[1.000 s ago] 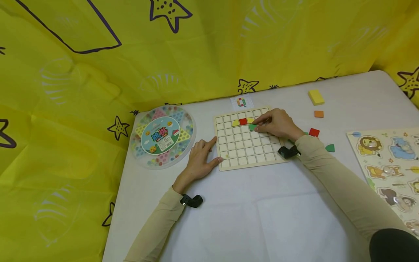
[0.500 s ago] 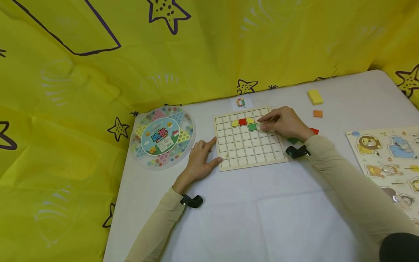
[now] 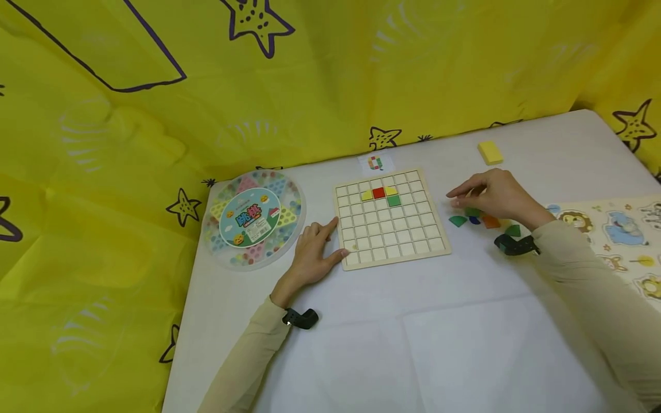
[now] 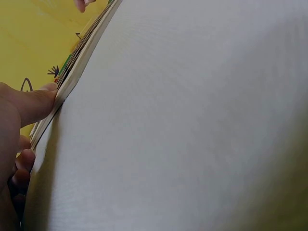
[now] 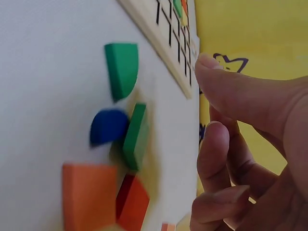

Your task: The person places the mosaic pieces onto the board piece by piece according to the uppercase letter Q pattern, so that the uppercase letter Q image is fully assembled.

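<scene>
In the head view my left hand (image 3: 312, 255) touches the left edge of a gridded wooden board (image 3: 403, 238) with straight thumb and index finger. The thumb (image 4: 38, 103) presses on that edge in the left wrist view. On the board lie a red square (image 3: 378, 193), two yellow pieces (image 3: 391, 190) beside it and a green square (image 3: 394, 201) below. My right hand (image 3: 498, 195) hovers right of the board, holding nothing. Near it lie a green quarter-round piece (image 5: 122, 70), a blue rounded piece (image 5: 108, 126), another green piece (image 5: 136, 137), an orange block (image 5: 90, 195) and a red piece (image 5: 132, 204).
A small pattern card (image 3: 376, 163) lies behind the board. A yellow block (image 3: 490, 152) sits at the back right. The round, clear checkers box (image 3: 251, 218) stands at the left, and an animal puzzle board (image 3: 630, 229) lies at the right. Yellow cloth hangs behind the table.
My right hand has let go of the green square on the board and moved right, towards the loose pieces. The left hand stays at the board's edge.
</scene>
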Action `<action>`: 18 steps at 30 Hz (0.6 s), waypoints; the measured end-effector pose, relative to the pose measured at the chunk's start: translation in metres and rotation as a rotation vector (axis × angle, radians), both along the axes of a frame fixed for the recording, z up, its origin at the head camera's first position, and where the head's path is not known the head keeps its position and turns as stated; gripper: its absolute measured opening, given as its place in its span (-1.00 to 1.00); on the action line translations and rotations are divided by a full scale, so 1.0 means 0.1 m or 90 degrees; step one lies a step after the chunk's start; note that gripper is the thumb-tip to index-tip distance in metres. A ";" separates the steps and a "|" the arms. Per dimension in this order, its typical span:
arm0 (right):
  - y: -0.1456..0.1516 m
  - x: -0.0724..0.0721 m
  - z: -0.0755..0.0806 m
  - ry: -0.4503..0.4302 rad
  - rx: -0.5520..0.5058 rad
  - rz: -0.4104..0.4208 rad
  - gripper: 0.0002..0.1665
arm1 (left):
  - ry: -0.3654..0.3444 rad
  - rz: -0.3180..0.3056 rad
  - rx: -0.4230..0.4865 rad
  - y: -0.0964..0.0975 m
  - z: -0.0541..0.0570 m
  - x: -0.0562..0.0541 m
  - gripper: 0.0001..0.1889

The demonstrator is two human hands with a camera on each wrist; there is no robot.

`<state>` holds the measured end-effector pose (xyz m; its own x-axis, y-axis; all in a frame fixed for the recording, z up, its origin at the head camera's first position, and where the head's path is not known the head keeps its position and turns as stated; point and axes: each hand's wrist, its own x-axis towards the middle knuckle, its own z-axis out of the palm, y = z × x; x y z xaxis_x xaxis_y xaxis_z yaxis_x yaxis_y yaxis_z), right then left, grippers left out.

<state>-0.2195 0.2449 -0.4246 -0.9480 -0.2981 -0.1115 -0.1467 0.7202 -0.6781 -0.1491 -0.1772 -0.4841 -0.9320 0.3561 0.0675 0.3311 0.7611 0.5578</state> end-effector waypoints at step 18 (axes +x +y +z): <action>0.34 0.18 -0.09 -0.017 0.074 -0.010 -0.64 | -0.002 0.000 0.004 0.01 0.04 0.01 -0.18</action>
